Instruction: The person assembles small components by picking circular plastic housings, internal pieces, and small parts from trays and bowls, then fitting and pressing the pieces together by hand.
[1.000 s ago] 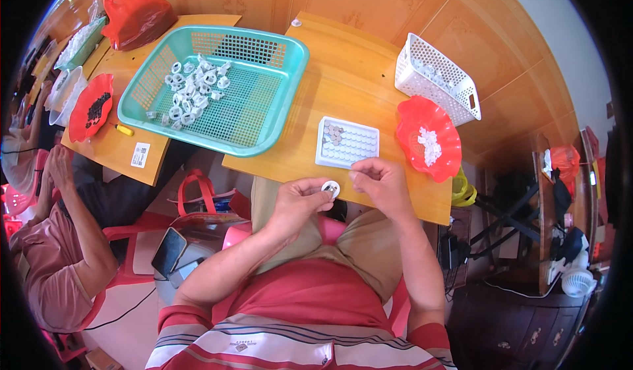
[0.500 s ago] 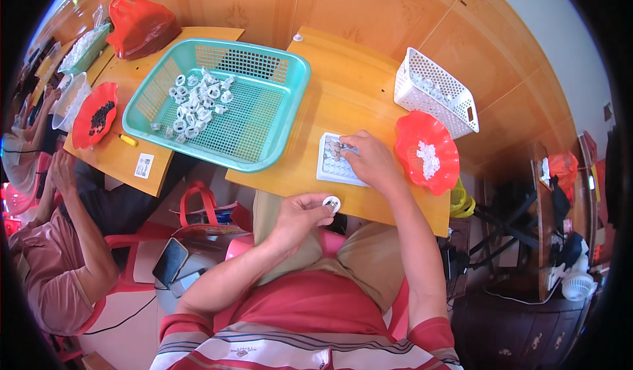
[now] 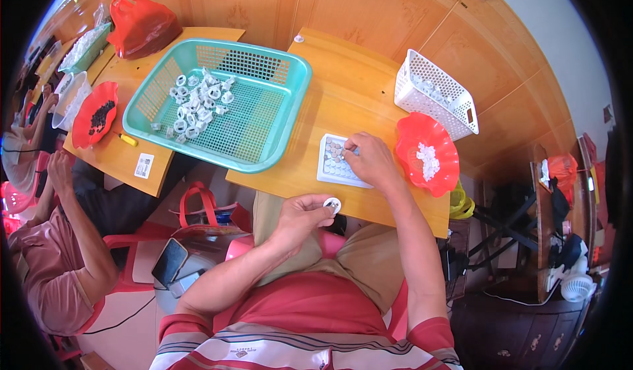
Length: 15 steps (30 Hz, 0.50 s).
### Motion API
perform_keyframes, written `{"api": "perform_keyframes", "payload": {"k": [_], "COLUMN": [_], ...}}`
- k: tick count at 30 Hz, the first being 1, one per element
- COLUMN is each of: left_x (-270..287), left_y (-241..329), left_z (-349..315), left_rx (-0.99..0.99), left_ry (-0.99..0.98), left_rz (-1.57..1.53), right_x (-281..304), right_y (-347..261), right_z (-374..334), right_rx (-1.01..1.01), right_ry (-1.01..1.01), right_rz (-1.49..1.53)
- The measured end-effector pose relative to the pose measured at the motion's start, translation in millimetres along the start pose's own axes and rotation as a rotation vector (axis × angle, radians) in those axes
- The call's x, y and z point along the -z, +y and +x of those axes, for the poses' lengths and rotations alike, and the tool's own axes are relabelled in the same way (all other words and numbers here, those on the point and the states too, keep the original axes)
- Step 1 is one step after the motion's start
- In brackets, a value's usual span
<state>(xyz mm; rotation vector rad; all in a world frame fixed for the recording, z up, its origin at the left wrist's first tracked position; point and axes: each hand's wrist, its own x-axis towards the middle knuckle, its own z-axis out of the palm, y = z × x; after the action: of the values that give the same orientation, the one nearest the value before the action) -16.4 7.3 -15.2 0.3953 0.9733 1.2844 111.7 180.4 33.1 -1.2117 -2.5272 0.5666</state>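
My left hand [image 3: 298, 220] holds a small round white plastic part [image 3: 332, 205] between thumb and fingers, just off the table's front edge. My right hand [image 3: 372, 164] is over the right side of a shallow white tray [image 3: 320, 166] with rows of small round grey discs [image 3: 333, 151]. Its thumb and index finger are pinched together; whatever lies between them is too small to make out. To the right of this hand stands a wavy-rimmed red dish [image 3: 410, 130] with small white pieces [image 3: 428, 162] in it.
A large green basket [image 3: 300, 96] with white ring-shaped parts [image 3: 196, 106] stands left. Behind the red dish is a white perforated basket [image 3: 455, 114]. Farther left are another red dish [image 3: 87, 133], a yellow-handled tool [image 3: 128, 140], a red bag [image 3: 142, 27] and a seated co-worker [image 3: 62, 264].
My right hand has shifted slightly rightward over the tray, and its fingers have drawn together from reaching across the discs. My left hand stays in place with the white part.
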Motion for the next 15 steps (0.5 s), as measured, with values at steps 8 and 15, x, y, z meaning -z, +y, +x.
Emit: {"api": "perform_keyframes", "payload": {"k": [8,15], "left_x": [-1,0], "left_y": [-3,-1], "left_z": [3,4], "left_rx": [-0.013,-0.037], "left_ry": [0.046,0.025], "left_rz": [-0.024,-0.037], "right_x": [-9,-6], "right_y": [16,-18], "right_z": [-21,-75], "right_rx": [-0.162,-0.072], "right_ry": [0.194,0.158], "right_rz": [0.380,0.686]}}
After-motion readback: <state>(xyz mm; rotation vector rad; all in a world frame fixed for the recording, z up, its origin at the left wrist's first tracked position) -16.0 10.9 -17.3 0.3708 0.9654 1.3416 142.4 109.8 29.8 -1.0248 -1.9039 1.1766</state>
